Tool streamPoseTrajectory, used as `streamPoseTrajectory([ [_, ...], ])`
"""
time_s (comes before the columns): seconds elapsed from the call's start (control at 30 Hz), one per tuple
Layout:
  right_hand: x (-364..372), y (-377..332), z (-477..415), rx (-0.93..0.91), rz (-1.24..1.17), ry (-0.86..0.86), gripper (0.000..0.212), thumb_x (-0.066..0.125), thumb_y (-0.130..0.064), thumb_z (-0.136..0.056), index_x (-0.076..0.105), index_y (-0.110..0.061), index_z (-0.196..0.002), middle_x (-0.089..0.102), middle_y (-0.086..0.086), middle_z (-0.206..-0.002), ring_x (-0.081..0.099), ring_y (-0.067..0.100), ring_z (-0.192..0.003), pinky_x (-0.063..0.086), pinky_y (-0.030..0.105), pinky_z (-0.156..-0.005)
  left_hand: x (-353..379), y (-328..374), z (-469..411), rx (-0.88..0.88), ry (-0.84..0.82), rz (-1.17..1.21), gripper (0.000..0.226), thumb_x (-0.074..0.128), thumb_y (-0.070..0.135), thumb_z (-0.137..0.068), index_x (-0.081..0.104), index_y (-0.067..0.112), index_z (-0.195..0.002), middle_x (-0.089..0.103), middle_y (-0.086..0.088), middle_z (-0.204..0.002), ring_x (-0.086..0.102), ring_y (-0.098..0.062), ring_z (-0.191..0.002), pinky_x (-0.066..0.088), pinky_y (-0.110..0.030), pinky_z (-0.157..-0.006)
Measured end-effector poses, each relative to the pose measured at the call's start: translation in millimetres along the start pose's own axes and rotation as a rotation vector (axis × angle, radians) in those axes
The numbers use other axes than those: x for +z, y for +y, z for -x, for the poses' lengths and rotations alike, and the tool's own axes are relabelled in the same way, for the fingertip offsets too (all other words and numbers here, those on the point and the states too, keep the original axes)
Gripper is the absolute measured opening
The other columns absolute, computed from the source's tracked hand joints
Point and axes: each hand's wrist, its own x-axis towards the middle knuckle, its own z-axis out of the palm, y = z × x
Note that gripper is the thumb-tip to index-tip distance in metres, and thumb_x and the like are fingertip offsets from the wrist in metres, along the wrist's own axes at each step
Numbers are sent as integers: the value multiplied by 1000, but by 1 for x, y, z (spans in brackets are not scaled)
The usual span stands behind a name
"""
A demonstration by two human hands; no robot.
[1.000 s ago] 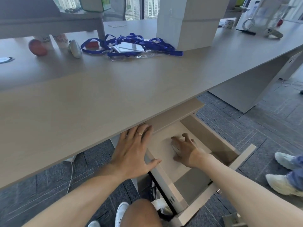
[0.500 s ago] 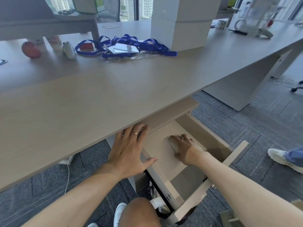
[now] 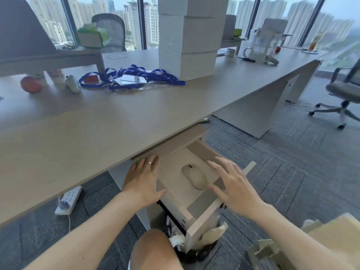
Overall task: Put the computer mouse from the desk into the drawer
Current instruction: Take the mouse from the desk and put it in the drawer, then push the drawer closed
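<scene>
Pale beige computer mouse (image 3: 195, 176) lying on the floor of the open light-wood drawer (image 3: 202, 218) under the long tan desk (image 3: 97, 129).

The right hand (image 3: 232, 187) hovers at the mouse's 3 o'clock, fingers spread wide, holding nothing and clear of the mouse. The left hand (image 3: 143, 177), wearing a ring, lies flat with fingers extended on the drawer's side wall at the mouse's 9 o'clock, gripping nothing.

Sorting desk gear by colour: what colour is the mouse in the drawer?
Off-white, pale cream; the computer mouse shows in the head view.
</scene>
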Motion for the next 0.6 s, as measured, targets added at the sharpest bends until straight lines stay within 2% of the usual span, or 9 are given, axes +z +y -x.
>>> streamPoseTrajectory([
  [0.1, 10, -6, 33, 459, -354, 84, 93, 64, -51, -86, 10, -26, -158, 11, -2, -163, 10, 21, -151, 21, 45, -119, 0, 10, 12, -29, -38, 25, 110, 57, 65, -87, -5, 11, -160, 1, -10, -170, 8, -30, -153, 14, -44, -122],
  [0.17, 14, -15, 46, 764, -682, 110, 107, 72, -51, -81, 2, -24, -158, 8, 2, -164, 11, 23, -151, 22, 46, -118, 0, 13, 17, -60, -55, 100, 114, 58, 68, -85, -6, 12, -160, -1, -10, -170, 4, -29, -154, 12, -43, -123],
  [0.23, 18, -20, 54, 976, -954, 119, 114, 75, -51, -79, -2, -26, -159, 10, 4, -165, 20, 27, -150, 29, 50, -116, -2, 15, 21, -106, -81, 192, 119, 56, 75, -81, -7, 12, -160, -5, -8, -170, -2, -26, -155, 9, -42, -124],
  [0.3, 23, -25, 57, 1056, -1203, 103, 102, 72, -47, -83, 3, -34, -158, 24, 4, -162, 41, 29, -135, 48, 54, -101, -7, 17, 24, -159, -103, 293, 124, 54, 82, -76, -7, 13, -160, -8, -5, -170, -6, -23, -155, 9, -42, -125],
  [0.37, 27, -31, 54, 1065, -1358, 83, 85, 65, -42, -90, 12, -40, -156, 35, 1, -157, 47, 25, -120, 60, 54, -81, -12, 16, 26, -191, -122, 336, 126, 54, 83, -75, -6, 14, -161, -8, -4, -170, -6, -22, -155, 11, -43, -125],
  [0.4, 31, -34, 52, 1059, -1383, 90, 78, 62, -41, -93, 16, -41, -155, 37, 1, -155, 47, 25, -120, 61, 53, -76, -13, 15, 27, -195, -127, 325, 126, 54, 84, -74, -5, 14, -161, -7, -4, -170, -4, -23, -155, 13, -43, -125],
  [0.6, 40, -39, 35, 1028, -1457, 151, 65, 59, -33, -97, 25, -41, -152, 41, 0, -149, 50, 28, -123, 60, 57, -73, -17, 13, 26, -183, -115, 274, 132, 50, 92, -66, 3, 13, -161, 3, -8, -169, 3, -24, -154, 17, -42, -122],
])
